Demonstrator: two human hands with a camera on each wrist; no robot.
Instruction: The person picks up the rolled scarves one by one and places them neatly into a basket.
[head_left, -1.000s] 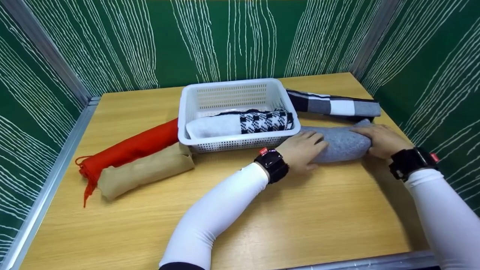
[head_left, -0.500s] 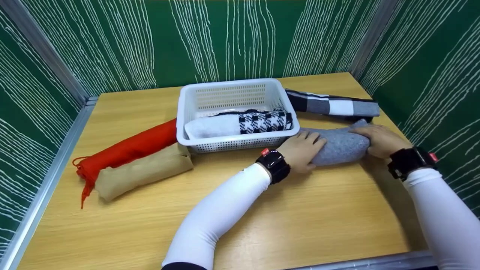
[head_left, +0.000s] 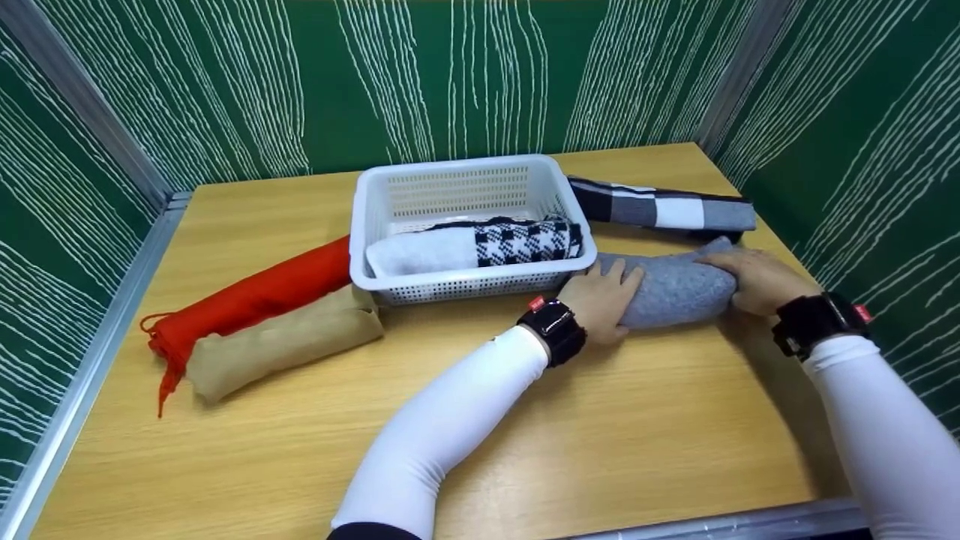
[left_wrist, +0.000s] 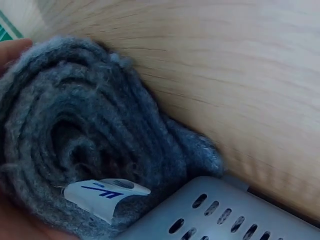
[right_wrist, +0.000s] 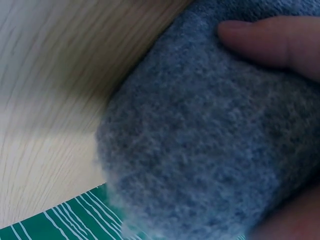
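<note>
A rolled grey scarf (head_left: 671,289) lies on the table to the right of the white basket, between my two hands. My left hand (head_left: 600,300) grips its left end, right beside the basket's front corner. My right hand (head_left: 765,281) holds the other end, thumb and fingers on either side of it. In the left wrist view the spiral end of the grey scarf (left_wrist: 75,130) shows, with a white label (left_wrist: 102,195) sticking out. The right wrist view has the fuzzy rounded end of the scarf (right_wrist: 190,135) with fingers (right_wrist: 280,42) across it.
The white basket (head_left: 472,281) holds a white and black-checked roll (head_left: 480,247). Behind the grey scarf lies a black, grey and white checked roll (head_left: 667,208). A red fringed scarf (head_left: 259,292) and a tan roll (head_left: 285,345) lie at the left. Green walls surround the table (head_left: 600,442).
Both hands stay on the grey scarf with hardly any movement; the left hand's fingers have shifted slightly. The whole head view has drifted a little to the left.
</note>
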